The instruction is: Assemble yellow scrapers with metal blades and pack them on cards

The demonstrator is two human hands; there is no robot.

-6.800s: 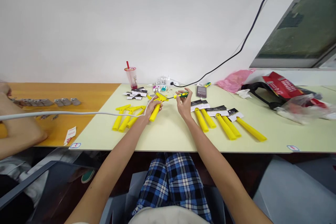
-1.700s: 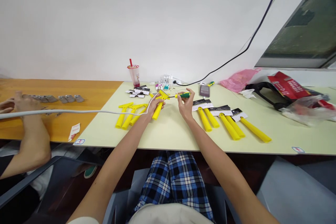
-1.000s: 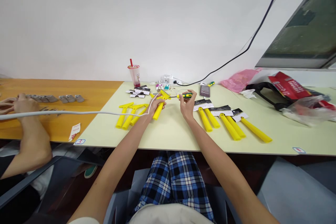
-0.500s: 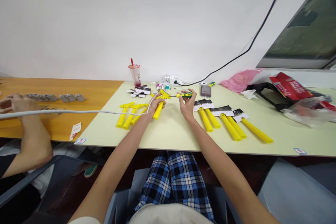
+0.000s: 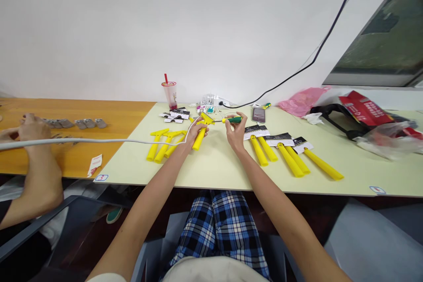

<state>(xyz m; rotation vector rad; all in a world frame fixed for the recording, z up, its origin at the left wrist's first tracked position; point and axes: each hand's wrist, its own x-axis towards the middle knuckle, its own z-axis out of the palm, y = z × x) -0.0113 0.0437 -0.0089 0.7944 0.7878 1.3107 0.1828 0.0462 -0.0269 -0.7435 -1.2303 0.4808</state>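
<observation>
My left hand [image 5: 197, 131] is closed around a yellow scraper [image 5: 199, 139], its handle pointing down toward me and its wide head at the top. In my right hand [image 5: 235, 133] is a screwdriver [image 5: 234, 120] with a green and yellow handle, gripped between thumb and fingers. The screwdriver's shaft points left, and its tip meets the scraper head; the exact contact is too small to make out. Several more yellow scrapers [image 5: 164, 144] lie to the left of my left hand. Yellow handles with black and white cards [image 5: 279, 139] lie right of my right hand.
Loose cards [image 5: 175, 115] and a cup with a red straw [image 5: 170, 95] stand behind on the left. A phone [image 5: 258, 114] lies behind my right hand. Bags [image 5: 366, 112] fill the far right. A white cable [image 5: 99, 140] crosses at left, before a co-worker's hands [image 5: 35, 128].
The screwdriver handle has turned, its green side now showing more, and my right fingers have shifted slightly. My left hand and the scraper stay put. The co-worker's hand has moved a little.
</observation>
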